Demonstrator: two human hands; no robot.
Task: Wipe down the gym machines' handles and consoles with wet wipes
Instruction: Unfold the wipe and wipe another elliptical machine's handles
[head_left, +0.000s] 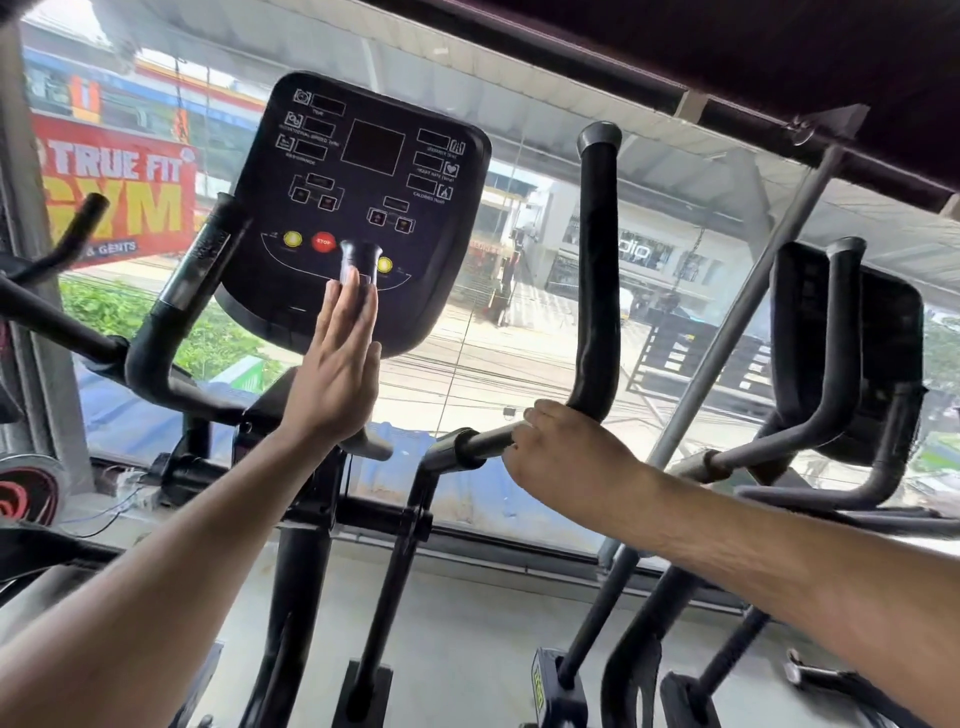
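From the head camera, the person is standing at a black exercise machine facing a big window. The left hand (337, 369) is reaching up with its fingers straight and together, palm toward the machine, the fingertips lying against a short black flared post (358, 262) that is standing in front of the lower edge of the flat black console panel with its red and yellow buttons (363, 208). Its grip is fully open, curled round nothing; a wet wipe may be lying flat under the palm, but none is showing, so I cannot tell. Pressing flat like this suits rubbing a broad surface rather than holding it.

The right hand (561, 457) is wrapping its fingers over the bare grey metal section of the right handlebar (488, 441), just below where the black foam-covered upright handle (597, 270) is rising. That grip is closed round the bar, probably steadying the body or rubbing the metal; no wipe is visible here either.

A second machine's dark console (883, 353) is standing to the right, well apart, untouched.
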